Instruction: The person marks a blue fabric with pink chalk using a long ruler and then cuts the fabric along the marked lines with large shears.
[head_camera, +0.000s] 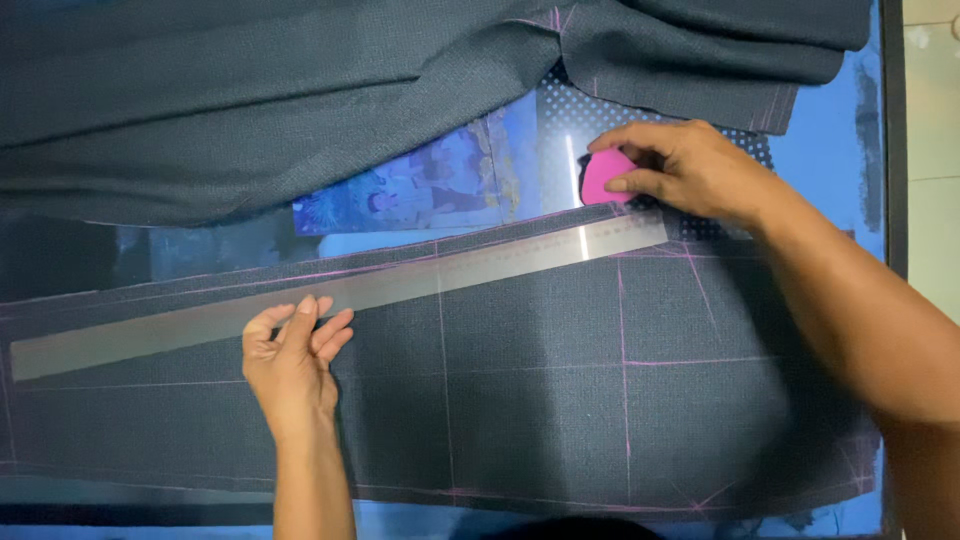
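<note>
Head view: right hand (690, 170) fingers clamp a pink wedge of tailor's chalk (603, 177) at the long steel ruler's (340, 292) end, left hand (292, 352) fingers together pressing it onto dark chalk-lined cloth (540, 390).

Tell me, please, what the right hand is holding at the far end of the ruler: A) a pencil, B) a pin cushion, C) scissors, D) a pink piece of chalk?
D: the right hand grips a pink chalk at the ruler edge, and pink lines already cross the dark fabric while the left hand presses the ruler flat.
</note>
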